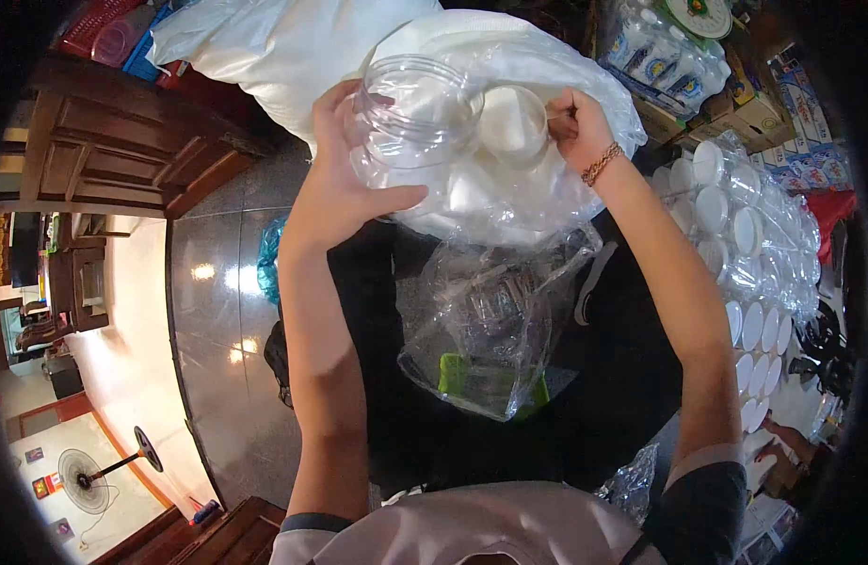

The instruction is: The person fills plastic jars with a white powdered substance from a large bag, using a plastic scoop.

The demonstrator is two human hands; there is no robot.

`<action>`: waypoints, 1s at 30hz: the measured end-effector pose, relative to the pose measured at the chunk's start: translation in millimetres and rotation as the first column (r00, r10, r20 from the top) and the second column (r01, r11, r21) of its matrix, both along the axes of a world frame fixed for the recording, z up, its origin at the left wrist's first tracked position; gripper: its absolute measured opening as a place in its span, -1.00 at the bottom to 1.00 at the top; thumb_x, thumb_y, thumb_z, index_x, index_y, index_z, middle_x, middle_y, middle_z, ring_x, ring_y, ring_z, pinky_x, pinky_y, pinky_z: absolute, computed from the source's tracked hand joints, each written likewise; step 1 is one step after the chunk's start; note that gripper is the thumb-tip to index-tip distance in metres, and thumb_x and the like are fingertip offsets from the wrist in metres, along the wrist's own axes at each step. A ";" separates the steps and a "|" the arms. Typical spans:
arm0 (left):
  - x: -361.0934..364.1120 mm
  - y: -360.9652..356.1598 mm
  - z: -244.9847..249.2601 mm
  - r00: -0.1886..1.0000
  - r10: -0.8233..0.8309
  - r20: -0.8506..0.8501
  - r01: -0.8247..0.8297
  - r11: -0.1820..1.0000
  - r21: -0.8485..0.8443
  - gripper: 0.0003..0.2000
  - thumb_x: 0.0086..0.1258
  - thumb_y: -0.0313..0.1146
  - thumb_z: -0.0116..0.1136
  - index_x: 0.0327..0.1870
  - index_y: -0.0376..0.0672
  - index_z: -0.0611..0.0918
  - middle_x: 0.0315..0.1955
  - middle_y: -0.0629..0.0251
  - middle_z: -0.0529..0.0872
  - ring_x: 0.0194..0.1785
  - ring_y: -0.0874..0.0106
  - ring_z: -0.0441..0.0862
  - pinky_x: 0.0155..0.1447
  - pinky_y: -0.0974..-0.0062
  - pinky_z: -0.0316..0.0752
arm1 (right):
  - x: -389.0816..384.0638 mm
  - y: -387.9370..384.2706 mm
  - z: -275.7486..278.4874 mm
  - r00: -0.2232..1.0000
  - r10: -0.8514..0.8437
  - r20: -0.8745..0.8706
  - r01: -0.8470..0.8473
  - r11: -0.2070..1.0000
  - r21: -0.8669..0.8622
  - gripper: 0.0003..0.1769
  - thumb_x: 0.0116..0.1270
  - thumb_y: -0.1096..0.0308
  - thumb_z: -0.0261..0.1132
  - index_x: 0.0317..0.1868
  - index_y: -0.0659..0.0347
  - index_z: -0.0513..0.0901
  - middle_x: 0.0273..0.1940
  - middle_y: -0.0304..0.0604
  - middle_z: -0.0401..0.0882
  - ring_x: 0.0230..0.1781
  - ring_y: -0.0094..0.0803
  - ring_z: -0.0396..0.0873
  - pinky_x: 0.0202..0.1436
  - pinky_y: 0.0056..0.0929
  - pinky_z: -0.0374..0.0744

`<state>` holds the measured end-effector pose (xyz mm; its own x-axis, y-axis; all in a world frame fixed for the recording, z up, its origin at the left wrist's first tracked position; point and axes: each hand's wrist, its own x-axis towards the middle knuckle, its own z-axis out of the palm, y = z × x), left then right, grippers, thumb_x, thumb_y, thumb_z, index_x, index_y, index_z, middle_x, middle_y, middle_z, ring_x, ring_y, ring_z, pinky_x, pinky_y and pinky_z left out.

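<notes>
A clear plastic jar (417, 104) with ridged screw threads round its neck lies tilted in my left hand (345, 174). The fingers wrap its far side and the thumb stretches out below it. Close beside it is a second clear round jar (514, 124). My right hand (582, 134), with a chain bracelet at the wrist, has its fingers curled at that jar's right edge; the fingertips are partly hidden. Beneath both hands bulges a large white sack in clear film (495, 202). A crumpled clear plastic bag (490, 311) hangs over my lap.
A green plastic thing (453, 375) shows through the bag. At right stand wrapped stacks of white-lidded jars (712, 212), bottle packs (655, 56) and a scale (699, 14). A teal bag (270, 259) lies on the tiled floor (222, 330). A wooden cabinet (114, 141) is at left.
</notes>
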<state>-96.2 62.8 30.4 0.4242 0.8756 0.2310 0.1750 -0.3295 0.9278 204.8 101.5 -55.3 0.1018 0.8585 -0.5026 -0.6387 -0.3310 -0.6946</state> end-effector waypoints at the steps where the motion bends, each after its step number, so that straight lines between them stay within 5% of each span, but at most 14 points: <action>1: -2.7 -0.5 -1.1 1.000 0.001 -0.029 0.000 0.999 0.033 0.10 -0.20 -0.65 0.50 0.46 -0.15 0.05 0.28 0.08 0.35 0.36 0.19 0.33 0.40 0.20 0.30 | 6.2 -0.5 -6.6 0.998 0.055 -0.025 -0.052 0.994 0.098 -0.69 0.17 0.40 0.13 -0.67 0.00 0.25 -0.73 -0.43 0.12 -0.76 -0.62 0.07 -0.66 -0.58 0.06; 10: 0.9 -8.6 -8.8 0.835 0.075 -0.545 -0.084 0.996 0.009 0.04 -0.18 -0.39 0.53 0.46 0.11 0.18 0.23 0.13 0.40 0.35 0.08 0.33 0.37 0.13 0.29 | 16.3 -12.7 14.0 1.000 0.023 0.000 -0.023 0.977 0.212 -0.65 0.13 0.40 0.13 -0.71 0.00 0.18 -0.78 -0.42 0.06 -0.76 -0.56 -0.01 -0.62 -0.52 0.02; 24: 34.7 -3.9 -18.6 0.775 0.110 -0.623 -0.043 0.992 0.122 0.00 -0.19 -0.28 0.48 0.43 0.08 0.22 0.21 0.09 0.46 0.36 0.08 0.35 0.46 0.09 0.12 | 19.5 -13.9 24.8 0.993 0.098 0.068 -0.110 0.970 0.217 -0.66 0.18 0.46 0.09 -0.67 0.04 0.17 -0.73 -0.41 0.08 -0.75 -0.61 0.00 -0.62 -0.58 0.04; 30: 42.1 -4.8 -22.7 0.739 0.124 -0.662 -0.028 0.988 0.154 -0.01 -0.22 -0.27 0.46 0.41 0.06 0.24 0.23 0.06 0.46 0.37 0.02 0.33 0.45 -0.02 0.08 | 3.5 -15.1 39.8 0.960 0.051 0.276 -0.125 0.958 0.257 -0.71 0.24 0.43 0.09 -0.63 0.08 0.26 -0.63 -0.44 0.15 -0.68 -0.66 0.00 -0.53 -0.61 0.04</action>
